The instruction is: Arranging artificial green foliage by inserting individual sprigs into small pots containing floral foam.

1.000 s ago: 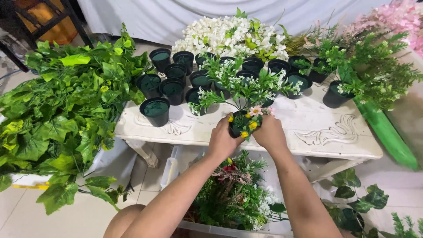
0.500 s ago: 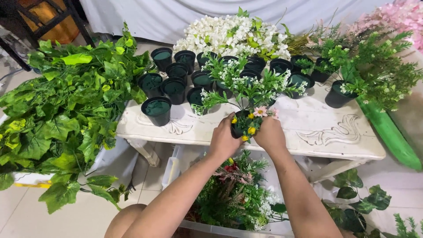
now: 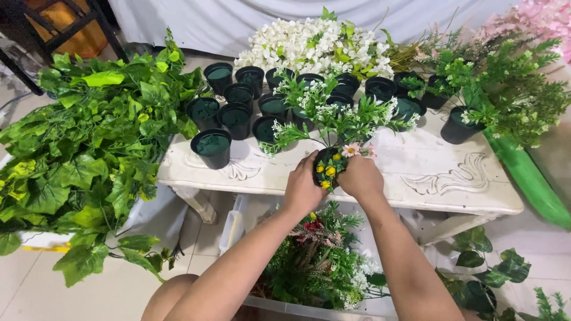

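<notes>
Currently, both of your forearms extend forward from the lower edge of the view and converge at the near edge of the white carved table (image 3: 428, 178). Your left hand (image 3: 302, 189) is cupped against the left side of a small black pot (image 3: 326, 169), with the fingers curled around its wall and the thumb uppermost. Your right hand (image 3: 360, 177) closes on the right side of the same pot, knuckles facing up, so the pot is gripped between both palms. The pot sits at the front edge of the table, roughly at its middle, and holds yellow blossoms (image 3: 328, 171), a pale pink flower (image 3: 351, 149) and a spray of green stems with small white blooms (image 3: 333, 116) rising behind your hands. Farther back on the table stands a cluster of black pots (image 3: 238, 107) filled with green foam, with a mound of white flowers (image 3: 309, 44) behind them. A mass of green leafy vines (image 3: 77, 160) lies to your left. Below your arms, a clear bin of mixed foliage (image 3: 321, 267) rests on the tiled floor.
</notes>
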